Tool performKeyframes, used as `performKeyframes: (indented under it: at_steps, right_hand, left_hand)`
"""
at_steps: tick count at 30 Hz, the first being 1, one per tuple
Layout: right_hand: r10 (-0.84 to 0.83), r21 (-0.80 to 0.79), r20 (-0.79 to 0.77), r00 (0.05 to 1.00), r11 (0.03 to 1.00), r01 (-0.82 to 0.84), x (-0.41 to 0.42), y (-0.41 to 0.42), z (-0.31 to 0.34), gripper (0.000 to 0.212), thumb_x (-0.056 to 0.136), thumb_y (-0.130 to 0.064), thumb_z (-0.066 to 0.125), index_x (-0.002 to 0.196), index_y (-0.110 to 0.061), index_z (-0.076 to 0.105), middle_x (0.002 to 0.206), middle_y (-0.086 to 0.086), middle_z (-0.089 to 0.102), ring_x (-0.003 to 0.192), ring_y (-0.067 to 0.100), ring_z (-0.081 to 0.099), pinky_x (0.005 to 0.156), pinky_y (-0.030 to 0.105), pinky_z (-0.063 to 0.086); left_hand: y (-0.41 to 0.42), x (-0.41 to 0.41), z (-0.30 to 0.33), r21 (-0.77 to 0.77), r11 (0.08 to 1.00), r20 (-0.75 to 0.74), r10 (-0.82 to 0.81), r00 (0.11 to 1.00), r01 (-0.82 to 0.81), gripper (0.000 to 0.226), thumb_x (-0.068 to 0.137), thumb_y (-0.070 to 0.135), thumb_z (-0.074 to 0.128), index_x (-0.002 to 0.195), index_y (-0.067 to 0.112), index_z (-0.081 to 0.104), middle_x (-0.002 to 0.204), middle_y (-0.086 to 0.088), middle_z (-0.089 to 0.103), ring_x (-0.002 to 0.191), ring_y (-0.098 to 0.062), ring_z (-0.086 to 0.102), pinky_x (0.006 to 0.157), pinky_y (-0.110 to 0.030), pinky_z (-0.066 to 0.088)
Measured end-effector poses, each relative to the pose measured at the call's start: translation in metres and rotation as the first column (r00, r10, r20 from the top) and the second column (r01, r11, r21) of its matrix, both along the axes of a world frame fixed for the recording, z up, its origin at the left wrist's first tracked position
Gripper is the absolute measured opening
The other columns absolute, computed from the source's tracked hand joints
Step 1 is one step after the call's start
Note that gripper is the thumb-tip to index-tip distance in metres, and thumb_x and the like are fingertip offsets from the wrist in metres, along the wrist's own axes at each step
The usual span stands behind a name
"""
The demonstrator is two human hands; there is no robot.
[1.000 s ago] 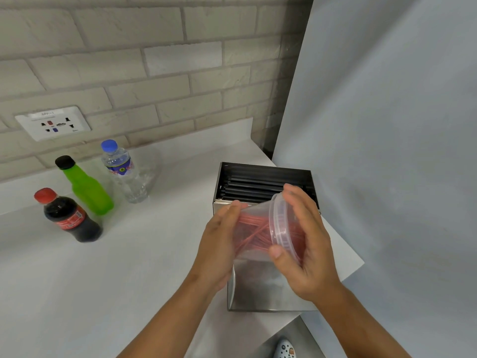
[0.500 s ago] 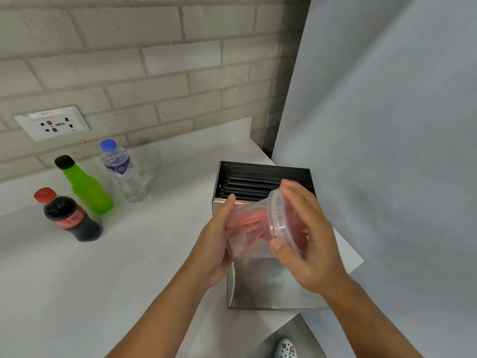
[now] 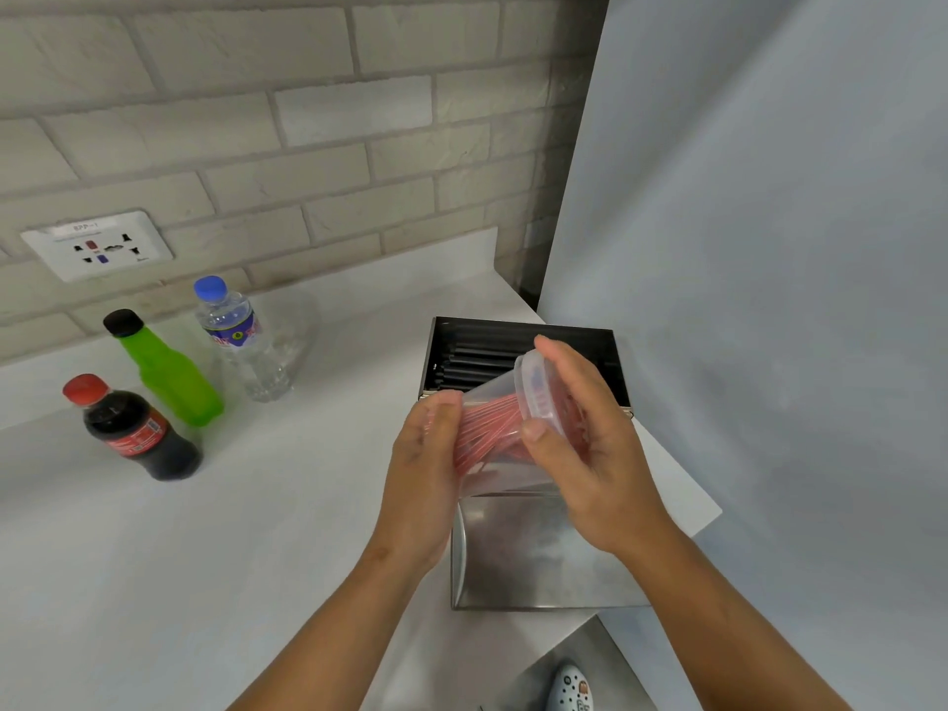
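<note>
A clear plastic cup (image 3: 500,402) full of red straws lies tilted on its side in front of me, its rim pointing right and away. My left hand (image 3: 423,469) holds the cup's base end with fingers curled round it. My right hand (image 3: 585,433) grips the rim end, thumb on the near side and fingers over the mouth. Both hands hover above a steel box (image 3: 538,551) whose open top shows black straws (image 3: 477,359) lying inside.
On the white counter (image 3: 231,531) at the left stand a cola bottle (image 3: 133,431), a green bottle (image 3: 164,372) and a water bottle (image 3: 238,336). A brick wall with a socket plate (image 3: 97,244) is behind. A grey panel (image 3: 769,248) closes the right side.
The cup has tipped a little further towards the box opening and my hands have shifted slightly with it. Nothing else has moved.
</note>
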State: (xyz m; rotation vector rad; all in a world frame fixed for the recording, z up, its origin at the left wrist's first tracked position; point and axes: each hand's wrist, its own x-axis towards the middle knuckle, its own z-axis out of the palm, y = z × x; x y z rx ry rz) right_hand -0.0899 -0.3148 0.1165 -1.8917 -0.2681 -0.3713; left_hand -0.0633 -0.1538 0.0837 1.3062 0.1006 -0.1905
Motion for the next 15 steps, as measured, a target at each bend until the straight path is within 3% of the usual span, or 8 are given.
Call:
performKeyframes:
  at_steps: [3,6,9,12,15]
  right_hand:
    - [0.005,0.018,-0.025,1.000,1.000,-0.005,0.000,-0.003,0.002,0.064,0.094,-0.040,0.059,0.152,-0.018,0.045,0.151,0.009,0.051,0.141,0.027,0.050,0.112,0.057,0.045]
    - [0.076,-0.139,0.071,0.995,0.988,-0.065,-0.003,-0.006,0.001,0.067,0.092,-0.035,0.064,0.151,-0.011,0.043,0.157,0.016,0.045,0.149,0.029,0.042,0.117,0.057,0.040]
    - [0.131,-0.202,0.119,0.984,0.974,-0.105,-0.001,-0.008,0.000,0.069,0.090,-0.034,0.066,0.150,-0.009,0.043,0.158,0.020,0.041,0.150,0.036,0.039,0.115,0.061,0.040]
    - [0.103,-0.140,0.138,0.985,0.987,-0.084,0.001,-0.007,0.001,0.065,0.092,-0.032,0.064,0.150,-0.010,0.044,0.157,0.019,0.044,0.149,0.033,0.041,0.115,0.061,0.041]
    - [0.076,-0.107,0.151,0.986,0.992,-0.061,0.001,-0.004,0.002,0.060,0.093,-0.029,0.063,0.149,-0.017,0.045,0.152,0.014,0.049,0.146,0.030,0.045,0.115,0.057,0.042]
  left_hand:
    - [0.007,0.004,0.005,-0.092,0.993,-0.089,-0.086,0.992,0.078,0.047,0.093,0.048,0.060,0.120,0.011,0.069,0.109,-0.010,0.076,0.102,-0.026,0.075,0.085,-0.047,0.062]
    - [0.014,0.008,0.017,-0.215,0.966,-0.190,-0.188,0.964,0.147,0.059,0.090,0.050,0.063,0.121,0.000,0.071,0.113,-0.020,0.073,0.105,-0.035,0.068,0.093,-0.049,0.052]
    - [0.014,0.010,0.018,-0.157,0.971,-0.155,-0.202,0.967,0.178,0.055,0.097,0.056,0.057,0.114,0.008,0.078,0.113,-0.018,0.078,0.105,-0.035,0.075,0.093,-0.048,0.058]
    - [0.009,0.007,0.016,-0.067,0.988,-0.087,-0.143,0.986,0.137,0.057,0.096,0.058,0.059,0.120,0.010,0.076,0.123,-0.024,0.074,0.116,-0.043,0.072,0.100,-0.063,0.056]
    - [0.004,0.003,0.012,-0.025,0.997,-0.040,-0.068,0.997,0.067,0.055,0.090,0.063,0.061,0.114,0.016,0.079,0.114,-0.019,0.077,0.107,-0.038,0.076,0.081,-0.051,0.065]
